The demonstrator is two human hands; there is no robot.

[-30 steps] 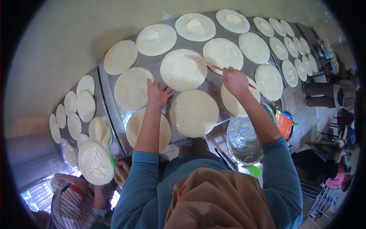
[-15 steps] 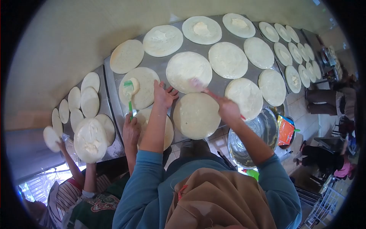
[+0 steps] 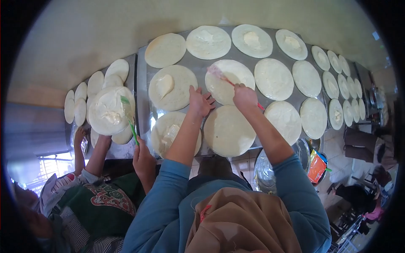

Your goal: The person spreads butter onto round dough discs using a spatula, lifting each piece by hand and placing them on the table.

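My right hand (image 3: 245,97) is closed round the red handle of a spatula (image 3: 228,81). Its pale pinkish blade, slightly blurred, lies at the upper left edge of a round flat dough sheet (image 3: 236,76) coated in white cream. My left hand (image 3: 201,101) has its fingers spread and holds nothing; it is at the near left side of that same sheet, though whether it touches the sheet I cannot tell. Nearest my body is a smoother dough round (image 3: 230,130). Left of my left hand, another round (image 3: 179,88) carries a dollop of cream (image 3: 164,85).
Rows of cream-topped rounds cover the metal table (image 3: 145,69). At left, a co-worker's hand (image 3: 144,162) holds a green spatula (image 3: 131,122) over a raised round (image 3: 110,95). A large metal bowl (image 3: 265,170) and an orange packet (image 3: 317,166) are below the table at right.
My right hand has swept up and left, carrying the spatula to the sheet's far left edge. The co-worker's green spatula has moved from the dollop-topped round to the raised round. The view has shifted.
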